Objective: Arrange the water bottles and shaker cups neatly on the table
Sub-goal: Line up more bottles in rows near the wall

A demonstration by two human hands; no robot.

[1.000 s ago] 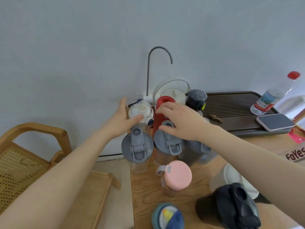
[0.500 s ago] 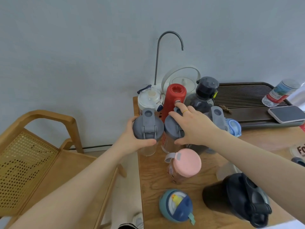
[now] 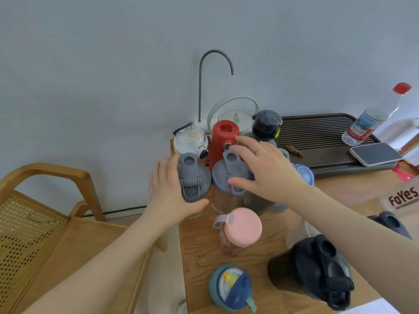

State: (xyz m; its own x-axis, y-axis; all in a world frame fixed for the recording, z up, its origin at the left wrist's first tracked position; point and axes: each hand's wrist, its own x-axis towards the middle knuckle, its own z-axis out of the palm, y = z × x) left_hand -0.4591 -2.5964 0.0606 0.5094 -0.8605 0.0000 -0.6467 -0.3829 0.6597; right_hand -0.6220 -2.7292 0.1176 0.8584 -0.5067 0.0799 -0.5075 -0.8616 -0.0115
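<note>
- I see the table (image 3: 204, 257) standing against the wall, with a chair (image 3: 45, 223) to its left.
- At the back left corner stand three bottles in a row: a round-lidded bottle (image 3: 190, 141), then a tall flask (image 3: 224, 141), then a wide-capped bottle (image 3: 266, 125).
- Behind them are a kettle (image 3: 233, 109) and a curved spout (image 3: 213, 71).
- Before this row stand two shaker cups side by side, the left shaker (image 3: 192, 182) and the middle shaker (image 3: 229, 184).
- My left hand (image 3: 169, 191) is against the left shaker; my right hand (image 3: 265, 171) is over the middle one.
- Nearer to me come a flat-lidded bottle (image 3: 240, 227), then a child's bottle (image 3: 231, 287), with a large shaker (image 3: 317, 270) to its right.
- On the tray (image 3: 317, 132) at the right lie a phone (image 3: 375, 154) and a plastic bottle (image 3: 367, 123).
</note>
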